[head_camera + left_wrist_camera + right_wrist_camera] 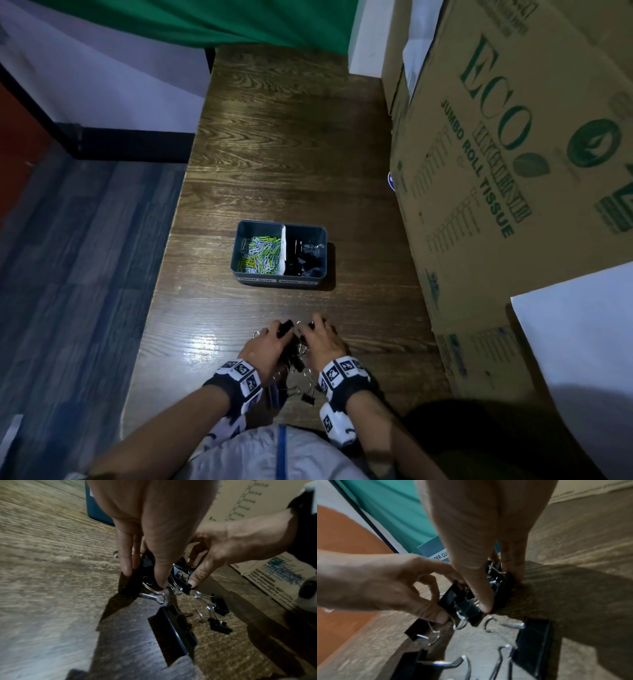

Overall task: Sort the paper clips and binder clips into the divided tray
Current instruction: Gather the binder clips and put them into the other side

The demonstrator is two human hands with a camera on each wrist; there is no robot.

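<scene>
- Left hand [261, 344] low over the wooden table [291, 144], at 6 o'clock from the divided tray [239, 240]; fingers curled down, thumb and fingertips pinching a black binder clip [132, 582] in the loose pile
- Left wrist view: left index tip pressed down among the clip handles; the gripped clip's silver wire arms stick out toward the wrist
- Right hand [320, 339] just beside the left hand, at its 3 o'clock, the two nearly touching over the same pile; fingers curled, thumb and fingertips closed on a second black binder clip [501, 585]
- Both wrists carry bands printed with black-and-white square markers
- Loose binder clips [301, 390] lie on the table between the wrists and at 6 o'clock from the fingers; one large black clip [173, 632] lies flat, two small ones [219, 615] just beside it at 3 o'clock
- Tray sits mid-table, well apart from the hands at their 12 o'clock; a white divider splits it in two
- Left compartment: coloured paper clips [258, 255], yellow, green and white
- Right compartment: black binder clips [303, 260]
- Two labels on the tray's near wall; right wrist view shows part of the left one, reading "PER CLI"
- Cardboard box [513, 154] printed "ECO" and "JUMBO ROLL TISSUE" stands at 3 o'clock from the tray, along the table's right edge
</scene>
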